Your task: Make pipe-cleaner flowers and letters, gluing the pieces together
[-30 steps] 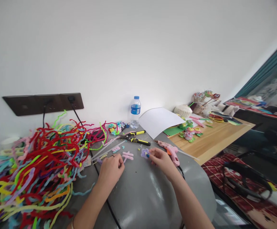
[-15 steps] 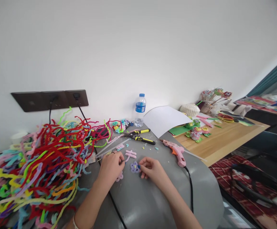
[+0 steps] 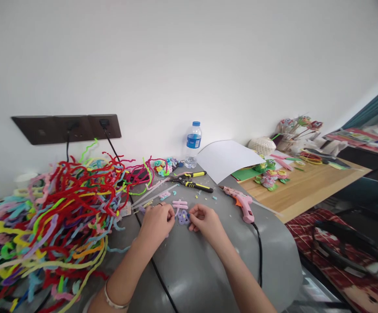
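My right hand [image 3: 205, 222] pinches the edge of a small purple pipe-cleaner flower [image 3: 183, 217] with looped petals and a pale centre. A bit of dark blue shows at those fingertips. Close by on the left, my left hand [image 3: 158, 222] has its fingers curled together, their tips hidden from me; whether they hold anything I cannot make out. Short pink pipe-cleaner pieces [image 3: 180, 204] lie on the grey table [image 3: 202, 269] just beyond the flower. Another small pink-and-white piece [image 3: 164, 195] rests farther back.
A heap of coloured pipe cleaners [image 3: 78, 208] covers the left side. Yellow-and-black pliers [image 3: 197, 187], a water bottle [image 3: 193, 145] and white paper [image 3: 228, 158] are at the back. On the right lies a pink glue gun [image 3: 243, 204] with its black cord [image 3: 260, 252].
My hands have come slightly closer together. The purple flower now sits nearer the pink pieces and my left fingers. The whole view has tilted a little, raising the scene in the middle.
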A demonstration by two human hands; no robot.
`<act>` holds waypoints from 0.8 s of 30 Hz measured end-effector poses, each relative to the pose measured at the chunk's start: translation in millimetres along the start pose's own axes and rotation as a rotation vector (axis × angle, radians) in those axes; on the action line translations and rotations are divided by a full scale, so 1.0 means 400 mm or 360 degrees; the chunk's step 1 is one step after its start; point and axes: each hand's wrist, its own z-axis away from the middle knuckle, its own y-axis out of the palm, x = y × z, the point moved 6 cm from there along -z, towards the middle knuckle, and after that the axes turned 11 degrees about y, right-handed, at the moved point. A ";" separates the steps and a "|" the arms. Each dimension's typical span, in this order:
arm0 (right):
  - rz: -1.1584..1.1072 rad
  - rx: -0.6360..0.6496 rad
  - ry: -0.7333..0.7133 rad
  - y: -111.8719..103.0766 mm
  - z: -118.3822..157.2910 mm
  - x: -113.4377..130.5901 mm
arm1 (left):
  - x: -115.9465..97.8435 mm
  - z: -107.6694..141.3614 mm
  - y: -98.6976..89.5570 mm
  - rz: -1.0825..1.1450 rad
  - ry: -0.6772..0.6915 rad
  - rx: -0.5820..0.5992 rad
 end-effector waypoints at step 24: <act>0.0587 -0.0155 -0.0157 -0.022 0.013 0.016 | -0.008 -0.004 0.015 -0.0052 -0.0007 -0.0063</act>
